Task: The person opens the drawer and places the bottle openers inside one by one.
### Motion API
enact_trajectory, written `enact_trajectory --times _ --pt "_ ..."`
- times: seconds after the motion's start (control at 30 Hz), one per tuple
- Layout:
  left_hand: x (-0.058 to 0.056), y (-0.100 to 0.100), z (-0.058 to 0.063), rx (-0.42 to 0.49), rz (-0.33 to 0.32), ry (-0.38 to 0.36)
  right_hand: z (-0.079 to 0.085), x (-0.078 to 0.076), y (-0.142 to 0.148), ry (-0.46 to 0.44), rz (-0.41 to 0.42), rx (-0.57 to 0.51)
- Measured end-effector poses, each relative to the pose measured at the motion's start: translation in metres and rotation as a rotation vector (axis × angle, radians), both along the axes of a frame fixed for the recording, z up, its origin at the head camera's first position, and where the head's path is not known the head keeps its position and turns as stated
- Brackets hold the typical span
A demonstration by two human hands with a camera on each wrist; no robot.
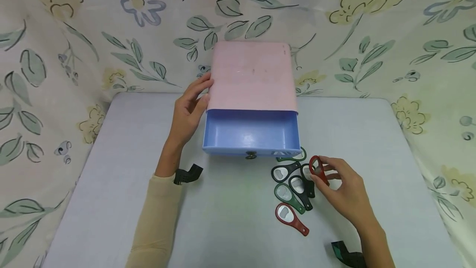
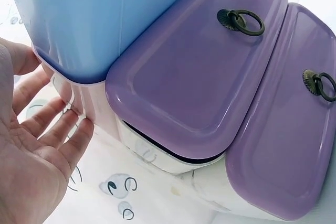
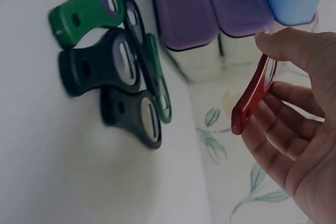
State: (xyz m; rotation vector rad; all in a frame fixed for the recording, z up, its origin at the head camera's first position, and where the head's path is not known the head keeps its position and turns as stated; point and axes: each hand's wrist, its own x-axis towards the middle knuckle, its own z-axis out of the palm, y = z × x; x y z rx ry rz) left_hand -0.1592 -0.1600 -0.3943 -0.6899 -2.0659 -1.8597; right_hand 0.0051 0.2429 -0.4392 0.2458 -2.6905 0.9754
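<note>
A pink cabinet (image 1: pixel 253 77) stands at the far side of the table with its blue top drawer (image 1: pixel 249 131) pulled out. Nothing lies in the visible part of that drawer. My left hand (image 1: pixel 189 113) rests against the cabinet's left side, fingers extended along it. Between thumb and fingers, my right hand (image 1: pixel 347 191) pinches a red bottle opener (image 3: pixel 253 95), raised beside the other openers. Those lie in a loose cluster: several black openers (image 3: pixel 100 64), a green opener (image 1: pixel 293 204), another partly hidden under the drawer front, and a second red opener (image 1: pixel 297 224) nearest me.
Below the blue drawer, two purple drawers (image 2: pixel 194 72) with ring pulls are closed. A small metal knob (image 1: pixel 251 155) sticks out from the blue drawer's front. Flower-patterned cloth (image 1: pixel 148 53) hangs behind and beside the white table (image 1: pixel 230 222). Black straps sit at both wrists.
</note>
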Motion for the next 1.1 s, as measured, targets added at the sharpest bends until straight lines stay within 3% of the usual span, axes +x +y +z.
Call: enact_trajectory --times 0.27,0.5,0.83,1.1 --pt "-0.001 0.001 0.001 -0.001 0.000 0.003 0.025 -0.013 -0.006 0.080 0.066 -0.041" --pt "-0.001 0.000 0.003 -0.007 0.011 0.010 0.058 -0.030 -0.011 0.141 0.132 -0.044" --pt "0.000 0.000 0.003 0.003 0.030 -0.006 0.106 -0.056 -0.026 0.199 0.240 0.031" --pt "0.001 0.000 0.001 -0.007 0.015 -0.020 0.129 -0.068 -0.037 0.191 0.338 0.078"
